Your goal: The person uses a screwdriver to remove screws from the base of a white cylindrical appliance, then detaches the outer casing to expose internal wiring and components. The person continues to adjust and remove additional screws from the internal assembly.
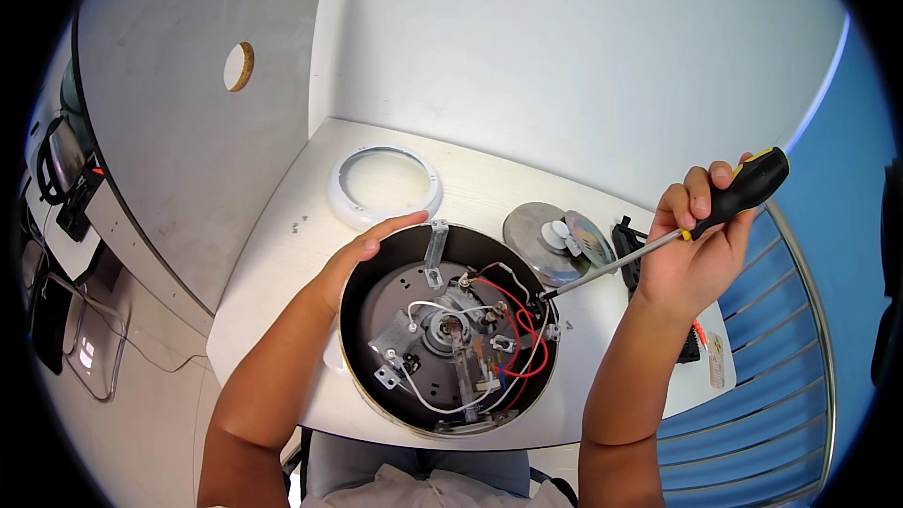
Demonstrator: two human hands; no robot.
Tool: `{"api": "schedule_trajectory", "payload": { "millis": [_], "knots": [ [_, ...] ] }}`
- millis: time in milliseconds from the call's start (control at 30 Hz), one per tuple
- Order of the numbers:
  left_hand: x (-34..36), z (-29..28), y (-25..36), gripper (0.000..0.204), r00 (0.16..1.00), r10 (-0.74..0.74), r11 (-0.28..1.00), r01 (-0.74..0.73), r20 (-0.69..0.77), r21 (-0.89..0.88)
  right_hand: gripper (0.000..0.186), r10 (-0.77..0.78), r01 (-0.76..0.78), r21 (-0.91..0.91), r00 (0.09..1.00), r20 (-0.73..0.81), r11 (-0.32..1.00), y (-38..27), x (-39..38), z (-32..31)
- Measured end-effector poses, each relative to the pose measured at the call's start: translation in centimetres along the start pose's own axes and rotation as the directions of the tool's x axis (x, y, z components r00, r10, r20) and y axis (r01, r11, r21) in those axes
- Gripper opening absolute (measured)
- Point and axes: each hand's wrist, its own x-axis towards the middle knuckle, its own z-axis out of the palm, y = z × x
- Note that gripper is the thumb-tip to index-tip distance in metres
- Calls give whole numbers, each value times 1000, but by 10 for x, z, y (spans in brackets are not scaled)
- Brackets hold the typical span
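Observation:
An upturned round cooker housing (354, 357), dark inside, stands near the table's front edge. Red and white wires, metal brackets and a central fitting show within it. My left hand (353, 259) lies along its outer left wall, fingers stretched out and the thumb by the rim. Closed around the black and yellow handle of a long screwdriver (748, 186) is my right hand (691, 245), raised to the right of the housing. The screwdriver's shaft slants down to the left, its tip at the housing's right rim. Whether the tip sits on a screw is too small to tell.
A white plastic ring (343, 190) lies behind the housing. To its right are a round metal plate (531, 230) and a shiny disc (590, 240). Small screws (298, 225) lie at the left. Dark tools sit partly behind my right arm. A metal railing (818, 339) borders the right side.

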Motion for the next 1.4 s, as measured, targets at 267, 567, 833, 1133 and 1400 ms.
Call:
{"api": "schedule_trajectory", "payload": {
  "millis": [267, 567, 833, 1133, 1400],
  "knots": [
    [-2, -1, -4, 81, 1000, 20, 999, -20, -6, -47, 27, 140, -116, 125, 969, -204, 985, -22, 5, -26],
    [-7, -15, 3, 74, 962, 253, 910, -203, -99, 361, 29, 75, -27, 185, 964, -255, 982, -66, -5, -74],
    [-88, 61, 62, 49, 611, 770, 437, -293, -184, 850, 37, 34, -40, -10, 935, -353, 999, -78, -58, -114],
    [-85, 39, 32, 43, 785, 487, 664, -50, -382, 746, 30, 62, -74, -9, 892, -447, 997, -80, -86, -129],
    [-62, 35, 28, 45, 895, 358, 738, -96, -266, 668, 34, 166, -224, -53, 841, -515, 973, -84, -90, -153]
  ]
}}
